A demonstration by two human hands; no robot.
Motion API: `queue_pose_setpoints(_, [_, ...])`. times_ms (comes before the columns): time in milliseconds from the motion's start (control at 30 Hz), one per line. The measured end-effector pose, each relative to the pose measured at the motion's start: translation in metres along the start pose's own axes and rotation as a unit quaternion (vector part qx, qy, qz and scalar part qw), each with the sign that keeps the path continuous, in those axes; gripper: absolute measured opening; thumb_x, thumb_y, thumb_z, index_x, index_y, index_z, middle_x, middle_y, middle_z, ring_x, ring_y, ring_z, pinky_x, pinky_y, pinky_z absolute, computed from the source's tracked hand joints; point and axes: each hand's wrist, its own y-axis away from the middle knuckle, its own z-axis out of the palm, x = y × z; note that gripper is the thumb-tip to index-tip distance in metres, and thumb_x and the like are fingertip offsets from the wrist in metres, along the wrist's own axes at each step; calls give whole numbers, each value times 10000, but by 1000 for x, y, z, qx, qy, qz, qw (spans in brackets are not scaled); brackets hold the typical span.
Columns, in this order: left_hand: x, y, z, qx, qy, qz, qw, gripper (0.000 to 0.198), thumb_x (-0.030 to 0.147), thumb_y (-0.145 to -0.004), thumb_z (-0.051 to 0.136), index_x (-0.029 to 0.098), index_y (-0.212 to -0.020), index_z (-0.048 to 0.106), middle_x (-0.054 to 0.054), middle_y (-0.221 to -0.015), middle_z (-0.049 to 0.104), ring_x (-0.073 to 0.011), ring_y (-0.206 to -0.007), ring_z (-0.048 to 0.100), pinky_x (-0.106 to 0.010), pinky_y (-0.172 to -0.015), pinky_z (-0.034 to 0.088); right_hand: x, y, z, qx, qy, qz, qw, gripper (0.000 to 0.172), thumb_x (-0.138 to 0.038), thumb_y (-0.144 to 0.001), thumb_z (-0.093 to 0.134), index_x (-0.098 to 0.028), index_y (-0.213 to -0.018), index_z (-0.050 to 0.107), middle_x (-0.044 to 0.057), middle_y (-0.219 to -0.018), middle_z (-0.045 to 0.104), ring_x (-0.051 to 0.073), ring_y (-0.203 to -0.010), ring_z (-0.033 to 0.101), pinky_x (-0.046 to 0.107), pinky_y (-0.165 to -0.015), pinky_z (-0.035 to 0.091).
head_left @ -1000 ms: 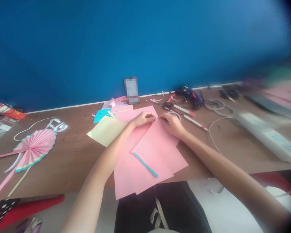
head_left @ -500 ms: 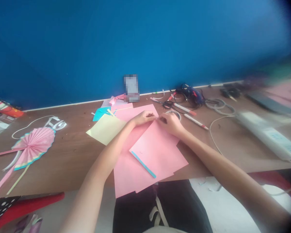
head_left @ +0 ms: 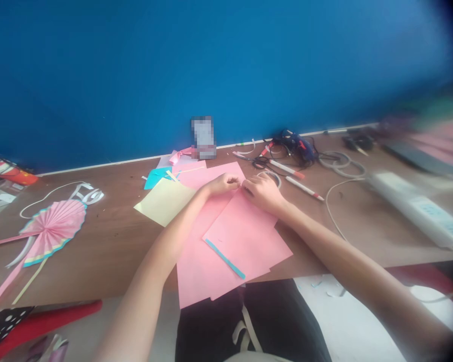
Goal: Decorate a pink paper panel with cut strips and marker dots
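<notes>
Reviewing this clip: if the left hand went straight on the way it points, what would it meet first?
Probably the right hand, just ahead of the left hand; the depth between them is hard to judge.

White marker [head_left: 304, 188] just beyond the right hand [head_left: 263, 193]

Bright, even light leaves only faint soft shadows; the pink paper sheets [head_left: 245, 241] at centre look fairly sharp, while the table edge [head_left: 98, 287] bows, the power strip [head_left: 419, 211] at right blurs, and the upper right corner darkens.
</notes>
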Motion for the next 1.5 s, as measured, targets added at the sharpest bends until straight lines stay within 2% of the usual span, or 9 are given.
queue_pose_setpoints(267, [3, 1, -2, -6, 5, 12, 1000, 354, 458, -803, 561, 153, -656, 458, 45, -634, 385, -85, -614, 361, -245, -601, 271, -3, -2, -5, -11, 41, -45, 998, 246, -141, -916, 403, -156, -768, 599, 60, -679, 597, 170, -654, 444, 329, -673, 214])
queue_pose_setpoints(400, [3, 2, -2, 5, 24, 1, 1000, 344, 465, -795, 583, 146, -691, 508, 42, -640, 425, -85, -610, 393, -241, -600, 296, -3, -1, -5, 0, 20, -37, 999, 258, -162, -923, 399, -162, -751, 591, 61, -681, 604, 171, -658, 460, 325, -682, 234])
queue_pose_setpoints(533, [3, 1, -2, 33, 70, -7, 997, 341, 474, -795, 604, 133, -803, 595, 12, -685, 540, -92, -630, 475, -241, -632, 370, 2, 3, -4, 25, -72, 30, 997, 171, -193, -889, 467, -175, -773, 592, 41, -692, 620, 164, -655, 492, 305, -703, 285])
queue_pose_setpoints(667, [-1, 0, -2, 24, 83, 27, 996, 391, 461, -762, 680, 126, -960, 656, -74, -924, 670, -145, -843, 599, -281, -792, 438, 9, 6, -1, 43, -167, 113, 979, 118, -239, -854, 529, -187, -758, 574, 10, -631, 579, 150, -603, 483, 282, -650, 306])
queue_pose_setpoints(800, [-5, -1, -3, 29, 78, 54, 995, 448, 445, -739, 723, 136, -1059, 672, -111, -1033, 689, -179, -929, 630, -311, -844, 452, 14, 6, 4, 22, -242, 138, 960, 119, -266, -856, 528, -189, -775, 567, -12, -589, 544, 133, -555, 461, 268, -593, 300])
queue_pose_setpoints(1033, [-4, 1, 1, 70, 84, 53, 993, 426, 441, -707, 751, 129, -989, 684, -87, -942, 690, -139, -805, 624, -274, -745, 458, 14, 7, 6, 4, -310, 150, 939, 165, -302, -875, 498, -174, -791, 561, -5, -617, 550, 126, -570, 459, 256, -576, 313])
queue_pose_setpoints(1133, [-3, 1, 3, 78, 95, 46, 991, 396, 443, -687, 764, 122, -906, 692, -81, -901, 692, -145, -810, 626, -289, -774, 463, 13, 6, 5, -3, -304, 150, 941, 187, -314, -885, 491, -169, -794, 569, -5, -612, 538, 127, -573, 454, 257, -577, 309])
queue_pose_setpoints(1333, [-1, -1, 4, 73, 94, 40, 992, 411, 455, -685, 762, 113, -906, 704, -98, -922, 708, -172, -862, 635, -322, -836, 464, 12, 6, 2, -14, -297, 147, 943, 181, -301, -889, 486, -165, -823, 586, -5, -622, 539, 124, -572, 445, 255, -578, 302])
queue_pose_setpoints(1500, [1, 0, 5, 79, 106, 36, 991, 406, 467, -677, 764, 113, -865, 701, -84, -895, 707, -169, -845, 631, -319, -817, 460, 13, 6, 5, -4, -300, 146, 943, 202, -334, -896, 495, -168, -805, 566, -17, -600, 512, 119, -563, 429, 254, -577, 299])
